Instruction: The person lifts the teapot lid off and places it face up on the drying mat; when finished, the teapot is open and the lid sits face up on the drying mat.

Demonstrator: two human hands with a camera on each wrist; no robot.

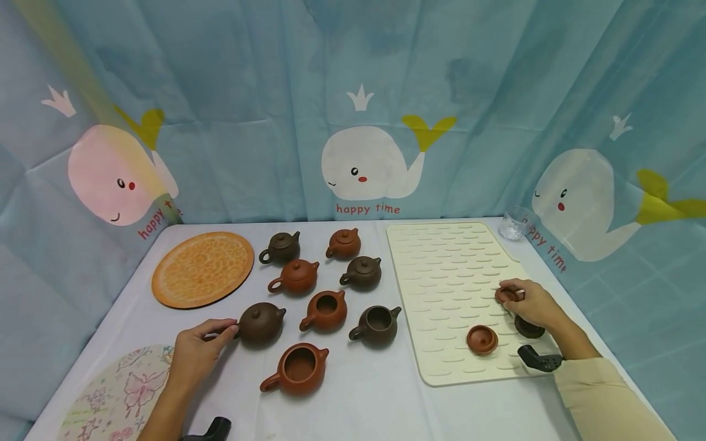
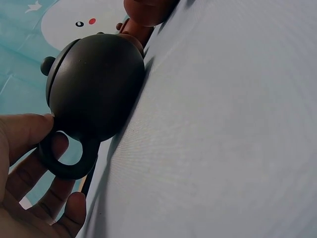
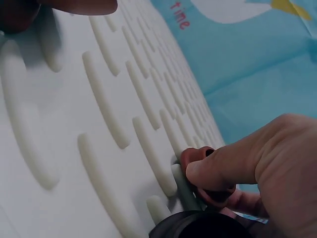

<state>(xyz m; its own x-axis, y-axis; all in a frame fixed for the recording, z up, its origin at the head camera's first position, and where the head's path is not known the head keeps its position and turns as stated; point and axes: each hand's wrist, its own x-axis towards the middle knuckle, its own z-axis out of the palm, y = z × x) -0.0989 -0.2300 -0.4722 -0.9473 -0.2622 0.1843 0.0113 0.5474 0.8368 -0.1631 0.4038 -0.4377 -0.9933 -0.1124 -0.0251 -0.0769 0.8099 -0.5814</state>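
My left hand grips the loop handle of a lidded dark brown teapot; thumb and fingers show around the handle in the left wrist view. Over the right side of a cream ridged mat, my right hand pinches a reddish-brown teapot lid by its edge. Close by on the mat lie a dark lid, partly under the hand, and another reddish lid. Three teapots stand lidless mid-table: an upper reddish one, a dark one and a nearer reddish one.
Several lidded teapots stand behind, among them a dark one and a reddish one. A round orange placemat lies at back left, a round butterfly-print mat at front left. A clear cup stands by the curtain.
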